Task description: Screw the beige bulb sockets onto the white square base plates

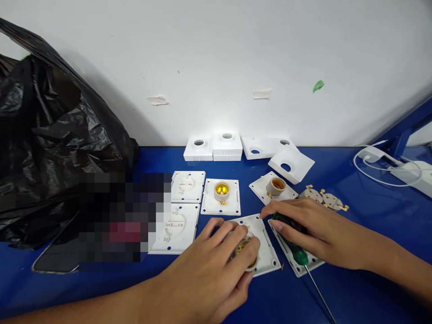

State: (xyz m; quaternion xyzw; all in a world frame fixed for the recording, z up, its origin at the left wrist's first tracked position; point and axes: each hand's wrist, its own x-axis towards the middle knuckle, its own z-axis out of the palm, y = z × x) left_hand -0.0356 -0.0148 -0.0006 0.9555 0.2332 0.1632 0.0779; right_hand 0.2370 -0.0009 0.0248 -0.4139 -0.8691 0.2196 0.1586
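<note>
My left hand (219, 256) closes its fingers around a round lamp socket (243, 249) with a brass inside. That socket sits on a square white base plate (268, 252), partly hidden by the hand. A green-and-black screwdriver (299, 254) is gripped in my right hand (307, 225), its shaft pointing down toward me. Beneath that hand lies another white base plate (297, 270). Beside the plates, a small brass screw (282, 266) rests on the blue table. Behind, a base plate with a fitted socket (222, 191) and a tilted one with a socket (276, 185) lie apart.
Two bare base plates (185, 185) are at left. Several white covers (227, 148) line the wall. Loose socket parts (332, 201) with brass tabs lie beyond my right hand. A black plastic bag (60, 135) stands left; a white cable (356, 166) and power strip (415, 175) are right.
</note>
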